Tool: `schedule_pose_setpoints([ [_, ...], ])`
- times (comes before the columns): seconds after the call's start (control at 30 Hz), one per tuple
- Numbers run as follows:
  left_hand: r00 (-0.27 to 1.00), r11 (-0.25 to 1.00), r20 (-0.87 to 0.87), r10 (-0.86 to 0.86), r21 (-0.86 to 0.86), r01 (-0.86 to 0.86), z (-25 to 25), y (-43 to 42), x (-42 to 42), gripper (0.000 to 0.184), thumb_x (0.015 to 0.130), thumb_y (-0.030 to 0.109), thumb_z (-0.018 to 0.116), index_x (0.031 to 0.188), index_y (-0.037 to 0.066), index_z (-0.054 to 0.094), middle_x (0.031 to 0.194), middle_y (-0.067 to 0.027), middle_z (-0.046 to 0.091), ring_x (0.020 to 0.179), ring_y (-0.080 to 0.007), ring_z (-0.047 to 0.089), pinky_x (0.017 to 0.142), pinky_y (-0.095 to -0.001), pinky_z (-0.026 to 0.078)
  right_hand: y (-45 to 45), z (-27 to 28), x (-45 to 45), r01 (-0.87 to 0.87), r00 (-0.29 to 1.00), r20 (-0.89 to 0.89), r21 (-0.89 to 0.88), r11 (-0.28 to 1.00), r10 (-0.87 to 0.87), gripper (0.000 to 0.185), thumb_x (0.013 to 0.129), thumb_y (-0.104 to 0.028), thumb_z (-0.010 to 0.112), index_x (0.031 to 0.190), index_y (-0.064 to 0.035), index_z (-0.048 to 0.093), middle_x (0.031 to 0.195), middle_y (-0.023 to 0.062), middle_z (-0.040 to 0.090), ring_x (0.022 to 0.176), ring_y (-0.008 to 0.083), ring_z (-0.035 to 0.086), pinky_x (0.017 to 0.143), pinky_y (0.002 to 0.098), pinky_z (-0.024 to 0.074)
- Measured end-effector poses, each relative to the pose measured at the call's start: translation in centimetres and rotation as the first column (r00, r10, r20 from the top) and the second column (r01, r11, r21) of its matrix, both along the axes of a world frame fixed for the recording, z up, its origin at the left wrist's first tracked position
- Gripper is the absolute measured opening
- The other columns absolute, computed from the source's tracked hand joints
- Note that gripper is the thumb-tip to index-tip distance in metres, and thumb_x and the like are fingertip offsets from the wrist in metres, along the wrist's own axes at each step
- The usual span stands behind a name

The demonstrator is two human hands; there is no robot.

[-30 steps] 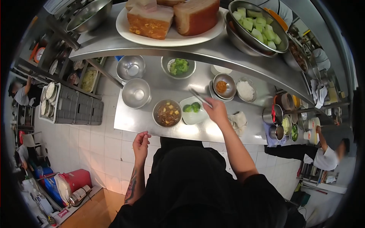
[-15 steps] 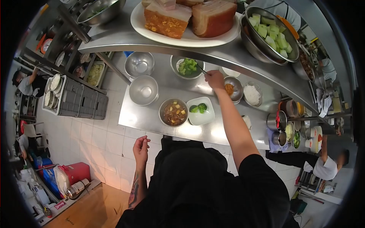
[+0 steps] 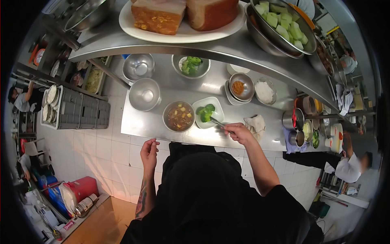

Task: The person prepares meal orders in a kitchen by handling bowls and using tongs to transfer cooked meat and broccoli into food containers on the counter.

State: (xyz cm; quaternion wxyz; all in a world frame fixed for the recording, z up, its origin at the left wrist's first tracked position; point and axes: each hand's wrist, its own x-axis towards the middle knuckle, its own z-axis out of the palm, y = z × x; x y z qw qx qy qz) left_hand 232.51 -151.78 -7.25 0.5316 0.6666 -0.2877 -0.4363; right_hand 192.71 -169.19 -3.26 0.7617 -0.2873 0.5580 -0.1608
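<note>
I have the broccoli [image 3: 206, 112] just right of the frame's centre, lying in a white square dish [image 3: 218, 106]. My right hand [image 3: 239, 134] is below and right of that dish, its grip clamped on a slim metal utensil [image 3: 219, 123] whose far end reaches the broccoli; whether it pinches a floret, I cannot tell. My left hand [image 3: 150, 148] hangs lower left of centre, just off the near edge of the bench [image 3: 148, 124], its grip loosely curled; I cannot tell whether thumb and fingertips meet.

Just left of the dish I see a metal bowl [image 3: 179, 131] of brown liquid with pale cubes. At upper centre a broccoli bowl [image 3: 203, 71] holds more green florets. Right of centre are a small bowl [image 3: 249, 87] of orange-brown seasoning, some white powder [image 3: 265, 91] in its own bowl, and a crumpled cloth [image 3: 256, 124]. Across the top, the shelf [image 3: 227, 53] carries a white platter [image 3: 183, 38] of meat
</note>
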Motion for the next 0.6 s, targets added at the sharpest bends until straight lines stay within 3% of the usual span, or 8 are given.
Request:
schedule_pose_setpoints([
  [0.13, 0.999, 0.999, 0.014, -0.05, -0.023, 0.05, 0.0, -0.5, -0.2, 0.02, 0.1, 0.014, 0.058, 0.116, 0.003, 0.065, 0.096, -0.0027, 0.071, 0.068, -0.0041, 0.052, 0.057, -0.0193, 0.04, -0.4, -1.0, 1.7, -0.089, 0.993, -0.077, -0.034, 0.995, 0.086, 0.023, 0.089, -0.018, 0.069, 0.102, 0.001, 0.073, 0.073, 0.0023, 0.066, 0.045, 0.0033, 0.034, 0.038, 0.0218, 0.0216],
  [0.2, 0.999, 0.999, 0.014, -0.046, -0.029, 0.047, 0.0, -0.6, 0.1, 0.02, 0.1, 0.014, 0.058, 0.116, 0.003, 0.065, 0.096, -0.0025, 0.071, 0.068, -0.004, 0.052, 0.057, -0.0193, 0.04, -1.0, -0.6, 2.0, -0.28, 0.923, -0.299, -0.087, 0.956, 0.243, 0.028, 0.086, -0.023, 0.072, 0.099, 0.0013, 0.074, 0.072, 0.004, 0.069, 0.047, 0.0067, 0.047, 0.041, 0.0252, 0.034],
  [0.23, 0.999, 0.999, 0.014, -0.035, -0.031, 0.035, -0.1, -0.6, 0.2, 0.02, 0.1, 0.014, 0.058, 0.116, 0.003, 0.065, 0.096, -0.0023, 0.071, 0.068, -0.0039, 0.052, 0.057, -0.0192, 0.04, -1.2, -0.6, 1.6, -0.284, 0.921, -0.301, -0.088, 0.955, 0.247, 0.028, 0.086, -0.023, 0.072, 0.099, 0.0013, 0.074, 0.072, 0.004, 0.069, 0.047, 0.0067, 0.047, 0.041, 0.0252, 0.034],
  [0.3, 1.0, 1.0, 0.01, -0.011, -0.025, 0.011, 0.1, -0.3, 0.3, 0.02, 0.1, 0.014, 0.058, 0.116, 0.004, 0.065, 0.095, -0.0022, 0.071, 0.068, -0.0038, 0.052, 0.057, -0.0191, 0.04, -1.9, -0.9, 0.5, -0.547, 0.783, -0.542, -0.364, 0.754, 0.306, 0.029, 0.085, -0.025, 0.071, 0.098, 0.0007, 0.074, 0.072, 0.0081, 0.071, 0.055, 0.0134, 0.061, 0.053, 0.0301, 0.048],
  [0.33, 1.0, 1.0, 0.008, 0.005, -0.018, -0.005, 0.2, -0.3, 0.4, 0.02, 0.1, 0.013, 0.058, 0.116, 0.004, 0.065, 0.095, -0.0021, 0.071, 0.068, -0.0036, 0.052, 0.057, -0.0189, 0.04, -2.6, 0.8, 0.8, -0.555, 0.779, -0.544, -0.365, 0.747, 0.313, 0.029, 0.085, -0.025, 0.071, 0.098, 0.0007, 0.074, 0.072, 0.0081, 0.071, 0.055, 0.0134, 0.061, 0.053, 0.0301, 0.048],
  [0.4, 1.0, 1.0, -0.001, 0.025, -0.016, -0.025, -0.3, 0.2, 0.5, 0.02, 0.1, 0.014, 0.058, 0.116, 0.004, 0.065, 0.095, -0.002, 0.071, 0.068, -0.0036, 0.052, 0.057, -0.019, 0.04, -5.2, 4.7, 1.3, -0.629, 0.646, -0.739, -0.373, 0.682, 0.192, 0.028, 0.085, -0.027, 0.07, 0.099, -0.0033, 0.075, 0.081, 0.0132, 0.073, 0.072, 0.0248, 0.071, 0.071, 0.0376, 0.0546],
  [0.47, 0.999, 0.999, -0.007, 0.032, -0.016, -0.032, -0.9, 0.7, 0.5, 0.02, 0.1, 0.014, 0.058, 0.116, 0.004, 0.065, 0.095, -0.0019, 0.071, 0.068, -0.0035, 0.052, 0.057, -0.019, 0.04, -8.1, 6.1, 4.1, -0.73, 0.569, -0.808, -0.582, 0.358, -0.154, 0.027, 0.086, -0.03, 0.068, 0.101, -0.0079, 0.075, 0.092, 0.0148, 0.073, 0.084, 0.0333, 0.07, 0.077, 0.044, 0.0548],
  [0.6, 1.0, 1.0, -0.017, 0.017, 0.003, -0.017, -1.1, 0.8, 0.2, 0.02, 0.1, 0.014, 0.059, 0.116, 0.003, 0.065, 0.096, -0.0025, 0.071, 0.069, -0.0041, 0.052, 0.057, -0.0193, 0.04, -14.7, 6.6, 12.5, -0.85, 0.39, -0.893, -0.442, 0.285, -0.224, 0.024, 0.087, -0.027, 0.063, 0.1, -0.0099, 0.074, 0.101, 0.0144, 0.073, 0.095, 0.0355, 0.069, 0.083, 0.0459, 0.0554],
])
